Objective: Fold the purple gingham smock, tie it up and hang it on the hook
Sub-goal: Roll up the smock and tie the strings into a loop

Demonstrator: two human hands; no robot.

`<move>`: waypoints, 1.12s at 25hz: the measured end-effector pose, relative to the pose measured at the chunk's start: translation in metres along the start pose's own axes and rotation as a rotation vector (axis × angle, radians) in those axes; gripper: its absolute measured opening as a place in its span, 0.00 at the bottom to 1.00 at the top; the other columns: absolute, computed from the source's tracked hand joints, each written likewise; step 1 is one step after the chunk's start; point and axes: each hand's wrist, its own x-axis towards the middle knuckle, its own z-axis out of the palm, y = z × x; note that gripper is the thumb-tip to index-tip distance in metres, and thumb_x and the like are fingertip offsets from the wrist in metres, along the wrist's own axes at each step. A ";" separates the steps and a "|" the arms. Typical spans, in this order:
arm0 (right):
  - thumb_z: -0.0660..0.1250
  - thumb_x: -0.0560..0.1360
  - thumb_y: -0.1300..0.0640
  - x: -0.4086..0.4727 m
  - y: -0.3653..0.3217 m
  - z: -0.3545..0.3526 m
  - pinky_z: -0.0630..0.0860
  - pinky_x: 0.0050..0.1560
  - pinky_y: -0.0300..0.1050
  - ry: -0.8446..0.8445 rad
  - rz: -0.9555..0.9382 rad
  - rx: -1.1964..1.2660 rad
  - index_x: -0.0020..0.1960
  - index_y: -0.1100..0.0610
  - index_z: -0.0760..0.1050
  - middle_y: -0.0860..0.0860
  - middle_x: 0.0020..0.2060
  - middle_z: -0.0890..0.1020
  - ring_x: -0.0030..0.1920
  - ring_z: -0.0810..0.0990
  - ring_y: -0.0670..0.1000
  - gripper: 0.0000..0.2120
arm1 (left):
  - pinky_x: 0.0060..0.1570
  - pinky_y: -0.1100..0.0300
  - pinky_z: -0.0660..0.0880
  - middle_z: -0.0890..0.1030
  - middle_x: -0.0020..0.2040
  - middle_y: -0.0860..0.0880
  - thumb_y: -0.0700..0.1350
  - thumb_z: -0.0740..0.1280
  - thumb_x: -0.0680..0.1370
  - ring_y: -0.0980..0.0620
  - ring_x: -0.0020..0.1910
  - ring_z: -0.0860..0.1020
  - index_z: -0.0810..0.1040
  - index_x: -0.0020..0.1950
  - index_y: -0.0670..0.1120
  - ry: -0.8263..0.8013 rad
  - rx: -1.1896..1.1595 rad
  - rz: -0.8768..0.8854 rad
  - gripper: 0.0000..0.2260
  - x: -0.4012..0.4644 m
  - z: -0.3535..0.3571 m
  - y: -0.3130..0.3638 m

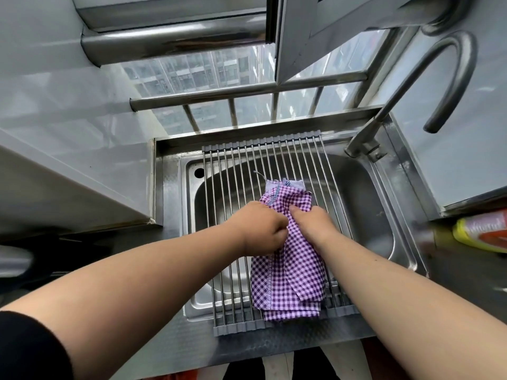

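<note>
Both bare hands, left hand [262,229] and right hand [310,224], clutch 1 folded purple gingham cotton smock [288,272] on 1 steel-rod sink rack [236,174], reaching its near edge.

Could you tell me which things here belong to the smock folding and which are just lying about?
In use:
smock, gripped by both hands
left hand
right hand
rack, under the smock

Lying about:
sink
tap
yellow packet at the right edge

No hook can be picked out.
</note>
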 end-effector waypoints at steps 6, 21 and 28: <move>0.68 0.74 0.30 0.002 0.001 0.003 0.82 0.57 0.55 -0.027 0.004 -0.160 0.62 0.56 0.79 0.55 0.54 0.84 0.51 0.84 0.59 0.32 | 0.49 0.54 0.77 0.79 0.48 0.49 0.50 0.54 0.85 0.50 0.46 0.77 0.77 0.60 0.50 -0.217 0.010 -0.245 0.13 0.011 -0.015 0.004; 0.59 0.84 0.41 0.008 0.019 -0.022 0.77 0.47 0.51 0.005 -0.194 -0.552 0.55 0.55 0.76 0.52 0.48 0.82 0.47 0.81 0.56 0.17 | 0.72 0.47 0.67 0.80 0.55 0.49 0.52 0.59 0.82 0.48 0.56 0.78 0.74 0.59 0.48 0.016 0.092 -0.319 0.11 0.024 0.021 0.024; 0.64 0.82 0.45 0.007 0.023 -0.014 0.75 0.42 0.48 0.018 -0.161 -0.599 0.45 0.55 0.74 0.52 0.44 0.81 0.43 0.79 0.57 0.14 | 0.56 0.52 0.80 0.82 0.52 0.51 0.43 0.60 0.82 0.51 0.50 0.81 0.78 0.59 0.49 0.077 0.049 -0.191 0.09 0.026 0.026 0.034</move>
